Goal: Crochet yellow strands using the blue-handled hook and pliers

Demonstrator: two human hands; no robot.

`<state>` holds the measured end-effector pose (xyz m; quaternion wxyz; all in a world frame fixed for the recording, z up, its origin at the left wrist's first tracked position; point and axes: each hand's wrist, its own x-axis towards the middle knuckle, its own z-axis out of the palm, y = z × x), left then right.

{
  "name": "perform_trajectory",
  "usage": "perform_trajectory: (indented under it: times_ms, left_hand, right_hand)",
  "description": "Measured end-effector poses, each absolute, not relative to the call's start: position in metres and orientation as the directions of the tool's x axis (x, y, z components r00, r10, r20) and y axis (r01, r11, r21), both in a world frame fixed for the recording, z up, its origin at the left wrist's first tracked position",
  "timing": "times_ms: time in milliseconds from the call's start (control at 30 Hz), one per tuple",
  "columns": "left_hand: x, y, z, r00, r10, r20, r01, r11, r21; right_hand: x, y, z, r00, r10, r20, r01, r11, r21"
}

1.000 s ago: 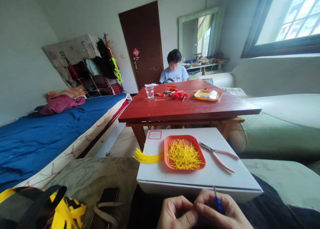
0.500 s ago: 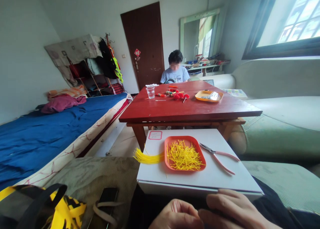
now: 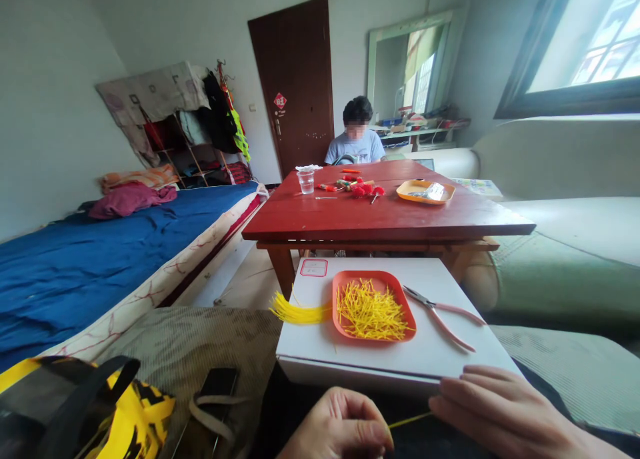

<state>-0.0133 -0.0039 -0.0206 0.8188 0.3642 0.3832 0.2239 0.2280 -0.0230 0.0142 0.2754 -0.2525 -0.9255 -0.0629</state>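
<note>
Thin yellow strand point(image 3: 410, 420), just off the near side of the flat white cardboard box point(image 3: 310, 342), is pinched by the left hand point(image 3: 341, 424); whether the right hand point(image 3: 500, 407) grips its other end, I cannot tell.

Nearest me, a strand point(image 3: 410, 420) runs from my left hand point(image 3: 345, 425) to my right hand point(image 3: 505, 412), both at the near side of the box point(image 3: 310, 349). On the box I have the tray point(image 3: 387, 285) with clippings point(image 3: 373, 315) in it, a bundle point(image 3: 300, 311) to its left and pliers point(image 3: 431, 305) to its right. Beyond the box stands the table point(image 3: 390, 219), a cup point(image 3: 306, 181) on its left, a dish point(image 3: 425, 201) on its right; a person point(image 3: 355, 145) sits at its far side. Left of the table lies the bed point(image 3: 125, 239); near left, a bag point(image 3: 140, 412).
</note>
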Motion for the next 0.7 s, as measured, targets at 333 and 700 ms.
perform_trajectory:
  times_ms: [333, 700]
  left_hand:
    - [-0.001, -0.011, -0.007, 0.199, 0.895, 0.399, 0.269, -0.442, 0.856]
    - [-0.014, -0.002, -0.003, 0.674, 0.295, 0.678, 0.427, -0.904, -0.032]
  right_hand:
    - [0.176, -0.018, 0.002, -0.328, 0.94, 0.091, 0.395, 0.224, -0.891]
    - [0.168, -0.016, 0.008, -0.459, 0.803, -0.38, -0.136, -0.486, -0.863]
